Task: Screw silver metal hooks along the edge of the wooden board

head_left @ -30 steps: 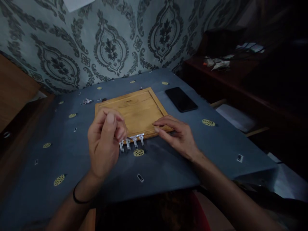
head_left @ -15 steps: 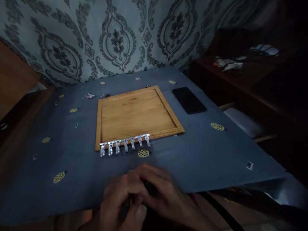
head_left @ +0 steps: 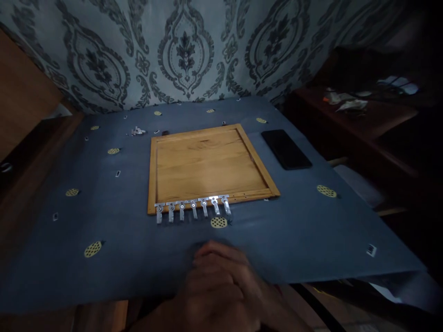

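My left hand [head_left: 211, 295] and my right hand [head_left: 238, 265] are closed together low in the view, at the near table edge. Their fingers overlap, and whatever lies between them is hidden now. Beyond them a framed wooden panel [head_left: 204, 163] lies flat on the blue cloth. Along its near edge sits a row of several silver metal clips [head_left: 193, 210], shaped like small hinges, their narrow ends jutting past the wood toward me. To the right of that row, small dark holes show in the frame. Both hands are apart from the panel.
A black phone [head_left: 286, 149] lies right of the panel. More small metal pieces [head_left: 138, 131] sit at the back left, and a small dark object [head_left: 165, 133] lies behind the panel. The patterned tablecloth [head_left: 311, 240] drops off at the near edge. Dark furniture [head_left: 363, 133] stands at right.
My hands have closed more tightly together; the dark and yellow item glimpsed between them is now out of sight. The view has shifted, so the table things appear farther right.
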`<act>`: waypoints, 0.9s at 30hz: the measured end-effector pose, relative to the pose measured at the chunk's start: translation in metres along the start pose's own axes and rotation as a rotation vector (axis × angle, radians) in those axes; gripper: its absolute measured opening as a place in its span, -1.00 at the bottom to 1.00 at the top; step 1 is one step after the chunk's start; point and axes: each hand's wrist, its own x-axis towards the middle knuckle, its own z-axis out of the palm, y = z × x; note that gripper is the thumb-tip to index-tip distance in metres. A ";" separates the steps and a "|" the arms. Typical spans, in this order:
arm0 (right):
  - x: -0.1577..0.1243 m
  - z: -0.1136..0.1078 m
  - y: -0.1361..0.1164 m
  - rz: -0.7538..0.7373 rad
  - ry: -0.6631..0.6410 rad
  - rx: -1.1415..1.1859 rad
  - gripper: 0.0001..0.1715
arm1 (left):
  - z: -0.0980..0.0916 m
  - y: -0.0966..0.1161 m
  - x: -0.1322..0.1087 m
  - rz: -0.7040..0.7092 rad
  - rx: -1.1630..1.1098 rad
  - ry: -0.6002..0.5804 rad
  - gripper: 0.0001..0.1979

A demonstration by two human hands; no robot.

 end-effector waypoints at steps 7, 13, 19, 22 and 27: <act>0.000 0.006 0.007 -0.058 0.032 0.010 -0.74 | -0.024 0.013 0.017 0.201 0.087 -0.039 -0.60; 0.004 0.007 0.005 -0.089 0.025 0.000 -0.56 | -0.045 0.017 0.012 0.174 0.014 -0.056 -0.69; 0.002 0.005 0.003 -0.144 0.080 -0.152 -0.75 | -0.084 0.002 0.013 0.096 -0.066 0.076 -0.57; 0.001 0.005 0.004 -0.165 0.124 -0.206 -0.76 | -0.106 -0.019 0.018 -0.152 0.250 0.204 -0.81; 0.002 0.008 0.005 -0.199 0.182 -0.221 -0.77 | -0.123 -0.053 0.024 -0.203 0.592 0.008 -0.51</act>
